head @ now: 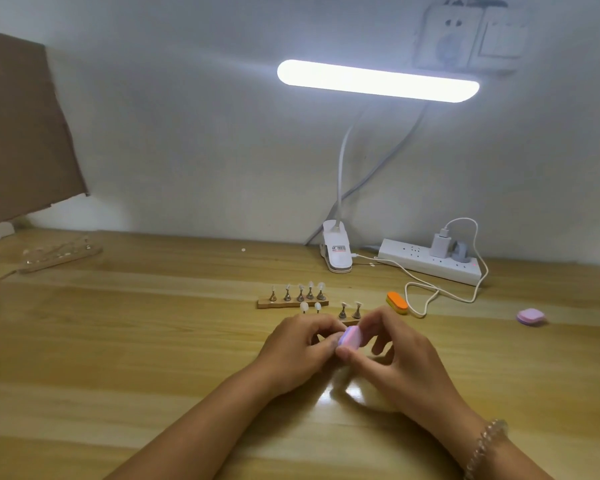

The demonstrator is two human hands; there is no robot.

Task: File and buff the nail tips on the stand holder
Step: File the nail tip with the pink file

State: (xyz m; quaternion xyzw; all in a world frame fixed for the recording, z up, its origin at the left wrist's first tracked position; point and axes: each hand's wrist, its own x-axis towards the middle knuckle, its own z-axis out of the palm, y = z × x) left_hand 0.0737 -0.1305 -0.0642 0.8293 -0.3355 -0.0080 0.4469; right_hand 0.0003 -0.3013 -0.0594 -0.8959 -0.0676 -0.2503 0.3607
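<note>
Centrally, right hand [395, 348] pinches pink buffer block [350, 336]; left hand [298, 344] curled, contents hidden.

Stand holder [291, 303] and orange buffer [397, 302] block ahead; desk [118, 341] left passable.

On table [118, 341], mid: far stand [291, 302] just behind and left of near stand [349, 321], with left hand [293, 351] and right hand [395, 355] in front, block [350, 336] between them. Right of the stands, file [397, 302]; well apart further right, spare block [530, 317]. Along the back: clamp [338, 251], strip [413, 263] to its right, third stand [59, 259] far left, before cardboard [25, 126].
</note>
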